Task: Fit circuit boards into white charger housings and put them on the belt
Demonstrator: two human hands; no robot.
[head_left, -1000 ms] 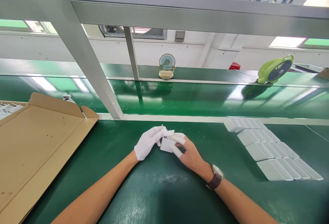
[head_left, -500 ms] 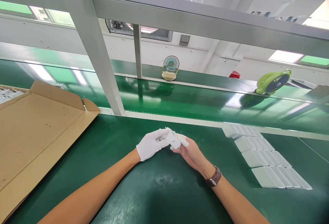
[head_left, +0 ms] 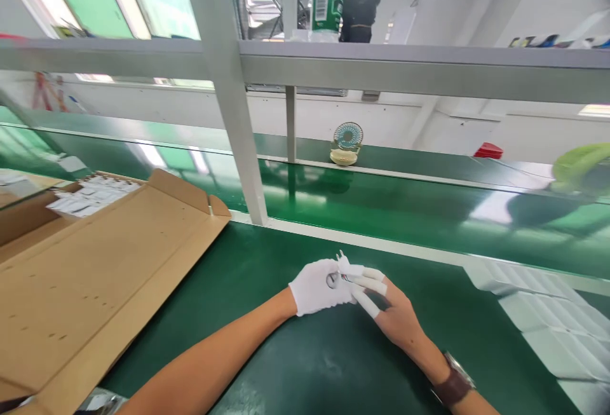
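A small white plug charger [head_left: 350,269] with two metal pins pointing up and away is between my hands, above the green tabletop. My left hand [head_left: 317,288], in a white glove, is closed around its left side. A small round greyish thing [head_left: 332,280] shows at the left fingers; I cannot make out what it is. My right hand [head_left: 393,310] has white finger covers and a brown-strapped watch at the wrist. Its fingertips pinch the charger from the right, the thumb lower than the fingers.
At the left lies an open cardboard box [head_left: 95,275], with several white plug chargers [head_left: 93,196] in its far part. Rows of white block-like pieces [head_left: 553,319] lie at the right, blurred. A grey metal post [head_left: 238,116] rises at the bench's far edge. Beyond stands a small fan [head_left: 347,142].
The head view has swung left, showing more of the cardboard box. The charger has turned, so its pins show clearly and its flat marked face does not. Both hands stay on it.
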